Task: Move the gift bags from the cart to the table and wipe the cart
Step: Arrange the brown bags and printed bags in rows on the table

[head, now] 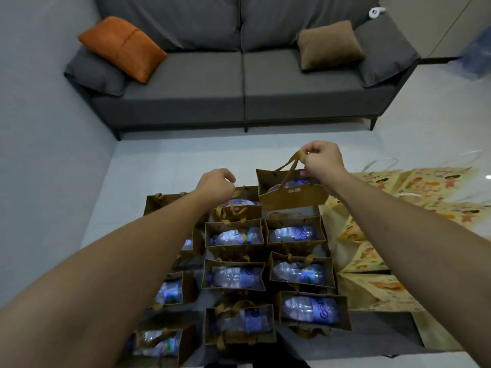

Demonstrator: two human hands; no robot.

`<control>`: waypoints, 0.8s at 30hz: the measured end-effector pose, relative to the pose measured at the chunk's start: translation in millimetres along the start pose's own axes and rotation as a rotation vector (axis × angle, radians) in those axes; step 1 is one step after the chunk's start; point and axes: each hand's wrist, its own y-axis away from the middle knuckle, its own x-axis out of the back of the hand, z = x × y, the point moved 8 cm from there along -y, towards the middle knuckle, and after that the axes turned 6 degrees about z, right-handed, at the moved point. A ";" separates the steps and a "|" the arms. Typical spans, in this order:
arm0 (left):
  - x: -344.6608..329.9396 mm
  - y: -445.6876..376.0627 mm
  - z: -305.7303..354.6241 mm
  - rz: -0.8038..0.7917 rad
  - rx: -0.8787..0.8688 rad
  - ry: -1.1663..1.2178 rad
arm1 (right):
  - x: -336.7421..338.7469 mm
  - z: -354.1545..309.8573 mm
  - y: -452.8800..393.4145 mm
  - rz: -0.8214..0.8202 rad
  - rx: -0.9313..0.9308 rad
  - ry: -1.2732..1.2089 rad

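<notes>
Reaching out over the rows, your left hand (216, 185) hovers above the brown gift bags (235, 274) with its fingers loosely curled, holding nothing, forearm stretched forward from the lower left. Below it the bags stand upright in rows, mouths up, each with a clear plastic water bottle (235, 278) lying on its side, long axis running left to right. The bottle labels are purple-blue, but their writing is too blurred to read. Over to the right, your right hand (320, 158) pinches the ribbon handles (291, 162) of one lifted gift bag (292, 193), which hangs upright above the far end of the right-hand row. A small pale label sits on its near face, unreadable. Farther right, flat patterned paper bags (372, 251) lie spread out beside the rows.
</notes>
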 end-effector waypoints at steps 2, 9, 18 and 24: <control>-9.3 -9.9 -9.1 -0.021 0.038 -0.042 | -7.5 14.5 -20.3 -0.018 0.003 0.019; -45.9 -20.1 -42.0 -0.086 0.134 -0.162 | -40.2 83.4 -71.7 -0.075 -0.070 0.085; -92.0 -12.5 -98.9 -0.155 0.203 -0.229 | -70.8 175.7 -49.9 -0.152 -0.166 0.208; -128.6 -2.0 -135.2 -0.230 0.222 -0.248 | -79.7 181.5 -17.3 -0.070 -0.013 0.347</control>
